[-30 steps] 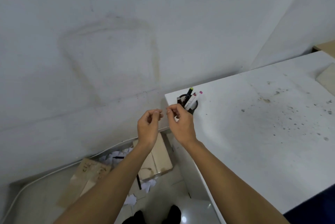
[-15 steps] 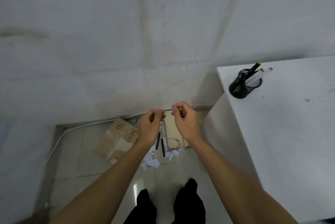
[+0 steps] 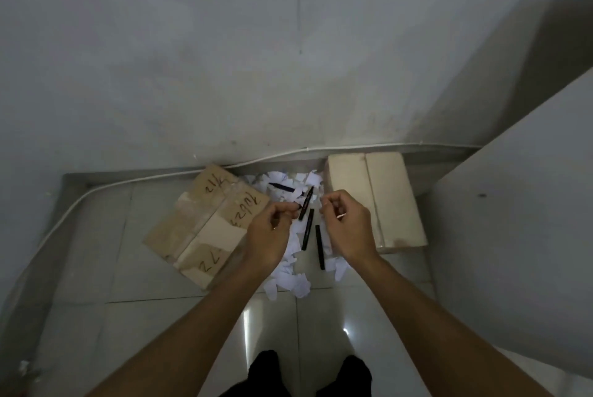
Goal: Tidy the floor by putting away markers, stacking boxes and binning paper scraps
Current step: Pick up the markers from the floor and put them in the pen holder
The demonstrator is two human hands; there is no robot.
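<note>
Several black markers (image 3: 308, 232) lie on a heap of white paper scraps (image 3: 290, 281) on the tiled floor by the wall. A flattened cardboard box with black writing (image 3: 205, 223) lies left of the heap, and a plain closed box (image 3: 378, 194) stands to its right. My left hand (image 3: 269, 234) and my right hand (image 3: 349, 226) hover side by side above the markers, well above the floor. On both hands the fingers are curled with the fingertips pinched together, and I see nothing held in either.
A white table (image 3: 519, 210) fills the right side, its side panel close to the plain box. A white cable (image 3: 160, 175) runs along the foot of the wall. My dark shoes (image 3: 263, 374) stand on the glossy tiles below the heap.
My view has dropped from the table top to the floor, so the marker holder has left the frame. Both hands keep the same pinched pose in front of me.
</note>
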